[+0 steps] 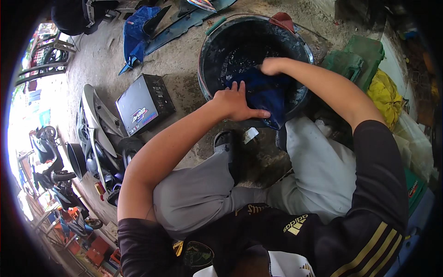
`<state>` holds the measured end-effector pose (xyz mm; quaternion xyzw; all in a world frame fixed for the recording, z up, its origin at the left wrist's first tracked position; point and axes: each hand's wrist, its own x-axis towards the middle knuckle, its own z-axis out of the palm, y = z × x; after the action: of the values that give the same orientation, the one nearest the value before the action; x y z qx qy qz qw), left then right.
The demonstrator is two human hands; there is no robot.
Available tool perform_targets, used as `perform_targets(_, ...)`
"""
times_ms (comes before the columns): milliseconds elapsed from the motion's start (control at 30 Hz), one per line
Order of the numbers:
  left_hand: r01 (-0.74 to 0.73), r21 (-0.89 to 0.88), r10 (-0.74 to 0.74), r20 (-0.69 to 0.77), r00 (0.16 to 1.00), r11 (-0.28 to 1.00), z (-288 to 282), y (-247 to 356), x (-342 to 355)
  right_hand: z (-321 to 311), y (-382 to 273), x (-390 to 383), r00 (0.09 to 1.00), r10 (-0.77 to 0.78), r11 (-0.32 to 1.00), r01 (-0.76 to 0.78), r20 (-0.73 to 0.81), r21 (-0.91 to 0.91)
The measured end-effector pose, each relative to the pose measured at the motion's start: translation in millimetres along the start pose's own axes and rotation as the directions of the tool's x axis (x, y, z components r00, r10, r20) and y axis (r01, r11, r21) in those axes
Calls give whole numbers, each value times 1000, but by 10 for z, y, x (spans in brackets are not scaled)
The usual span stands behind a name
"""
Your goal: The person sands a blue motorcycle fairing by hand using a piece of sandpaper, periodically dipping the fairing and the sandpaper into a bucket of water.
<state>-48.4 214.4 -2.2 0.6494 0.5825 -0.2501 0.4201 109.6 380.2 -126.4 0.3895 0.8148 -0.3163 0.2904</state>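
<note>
A wide black bucket [213, 54] with a wire handle stands in front of me, and a little water glistens on its dark inside. Leaning in it, with its lower tip over the near rim, is a glossy dark-blue plastic panel [273, 96]. My left hand [237, 102] grips the panel's left side, fingers spread over it and thumb near the tip. Inside the bucket, at the panel's upper part, my right hand [273, 66] is closed. Its fingertips are hidden, so whatever it holds does not show.
More blue panels [137, 36] lie on the concrete at the far left. A dark box [140, 107] and white vehicle body parts [98, 117] sit at left. To the right are a green plastic case [367, 54] and a yellow bag [386, 96]. Motorcycles [57, 173] stand farther left.
</note>
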Motion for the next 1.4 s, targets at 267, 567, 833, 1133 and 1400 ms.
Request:
perform_targets(267, 46, 31, -42, -97, 994, 998, 128, -140, -131, 17, -464, -1000, 982, -189, 981, 188, 3, 37)
perform_targets(567, 128, 398, 128, -557, 821, 908, -107, -505, -83, -240, -303, -575, 974, -145, 986, 128, 171, 109)
perform_targets(833, 36, 363, 164, -504, 848, 931, -129, -573, -64, -67, -332, 29, 986, -6, 981, -27, 165, 194)
perform_targets(1133, -242, 148, 272, -725, 633, 959, 3, -719, -96, -373, -479, -492, 987, -89, 995, 94, -137, 28)
perform_targets(1400, -284, 140, 305, -642, 703, 949, 79, -821, -502, -221, -511, -1384, 965, -130, 979, 161, -227, 126)
